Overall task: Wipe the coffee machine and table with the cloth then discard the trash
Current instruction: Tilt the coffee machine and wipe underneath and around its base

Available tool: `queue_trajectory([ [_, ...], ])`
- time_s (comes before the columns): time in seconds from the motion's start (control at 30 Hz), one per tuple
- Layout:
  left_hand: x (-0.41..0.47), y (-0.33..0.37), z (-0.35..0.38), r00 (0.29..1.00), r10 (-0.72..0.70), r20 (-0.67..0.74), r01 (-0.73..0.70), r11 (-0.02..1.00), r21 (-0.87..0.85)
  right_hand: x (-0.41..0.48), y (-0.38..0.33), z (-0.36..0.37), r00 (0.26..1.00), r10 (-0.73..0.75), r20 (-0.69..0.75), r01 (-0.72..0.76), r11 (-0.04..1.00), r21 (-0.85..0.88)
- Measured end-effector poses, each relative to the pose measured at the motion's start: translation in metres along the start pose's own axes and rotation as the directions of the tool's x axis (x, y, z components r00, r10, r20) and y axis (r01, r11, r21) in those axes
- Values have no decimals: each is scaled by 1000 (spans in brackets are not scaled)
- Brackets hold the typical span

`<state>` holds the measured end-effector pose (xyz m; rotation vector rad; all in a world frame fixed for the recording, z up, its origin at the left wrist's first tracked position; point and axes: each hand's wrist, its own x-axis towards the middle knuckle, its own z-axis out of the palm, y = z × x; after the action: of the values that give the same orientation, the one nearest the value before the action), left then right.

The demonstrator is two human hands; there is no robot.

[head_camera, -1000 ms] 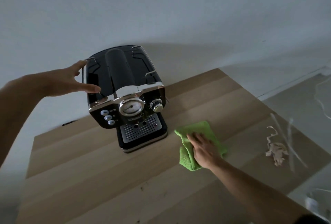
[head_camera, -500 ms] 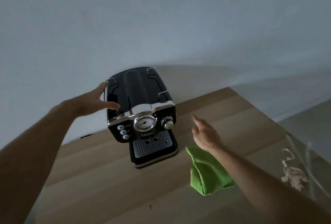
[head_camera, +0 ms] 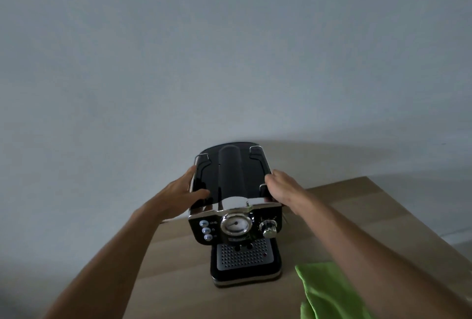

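While left hand (head_camera: 181, 192) and right hand (head_camera: 282, 187) clamp espresso machine (head_camera: 233, 214) sides, green cloth (head_camera: 329, 290) lies loose on table (head_camera: 357, 206); glossy casing could slip, machine tip.

Black coffee machine (head_camera: 233, 206) upright on table (head_camera: 357, 206), green cloth (head_camera: 329, 290) beside it
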<state>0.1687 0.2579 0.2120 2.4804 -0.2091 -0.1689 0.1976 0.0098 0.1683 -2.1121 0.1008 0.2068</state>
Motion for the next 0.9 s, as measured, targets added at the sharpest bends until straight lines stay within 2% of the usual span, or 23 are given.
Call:
queue_trajectory([
  [0.1, 2, 5, -3, 1000, -25, -14, 25, 999, 47, -1, 6, -2, 999, 26, 41, -25, 1000, -9],
  [0.2, 6, 30, 22, 974, -69, -218, 126, 958, 258, 11, 5, -16, 997, -2, 72, -1, 999, 42],
  [0.3, 8, 70, 60, 934, -104, -341, 205, 939, 275, 37, -6, -34, 998, -65, 7, 65, 996, 56],
  [0.47, 22, 98, 102, 912, -161, -378, 309, 875, 373, 100, -17, -48, 987, -140, 82, 131, 986, 108],
  [0.67, 23, 98, 105, 872, -172, -458, 377, 834, 403, 149, -21, -37, 928, -138, 345, 75, 979, 192],
  [0.9, 20, 91, 97, 898, -83, -432, 305, 825, 476, 149, -10, -34, 935, -160, 315, 66, 955, 290],
])
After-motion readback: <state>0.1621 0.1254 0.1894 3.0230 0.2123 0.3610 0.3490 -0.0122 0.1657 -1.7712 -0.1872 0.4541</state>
